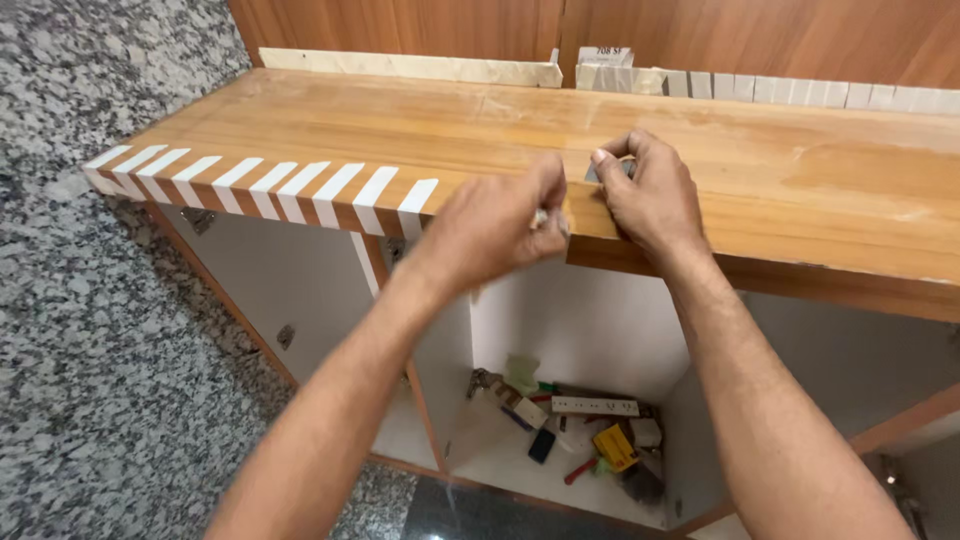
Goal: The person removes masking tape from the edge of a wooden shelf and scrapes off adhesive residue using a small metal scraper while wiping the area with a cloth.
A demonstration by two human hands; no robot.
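Observation:
A wooden countertop (520, 130) runs across the view, its front edge wrapped with several slanted white tape strips (268, 188) on the left part. My left hand (490, 225) is closed at the front edge just right of the last strip, pinching something small and pale at its fingertips. Close beside it, my right hand (648, 193) rests on the counter's edge, fingers bent around a small grey piece (594, 173) pressed to the wood. Whether that piece is tape or a tool is unclear.
Below the counter, open white cabinet compartments (590, 330) hold a heap of tools, a white power strip (596, 406) and a yellow item (614, 447). More pale strips (800, 92) line the back against a wood wall. Speckled granite floor (90, 330) lies left.

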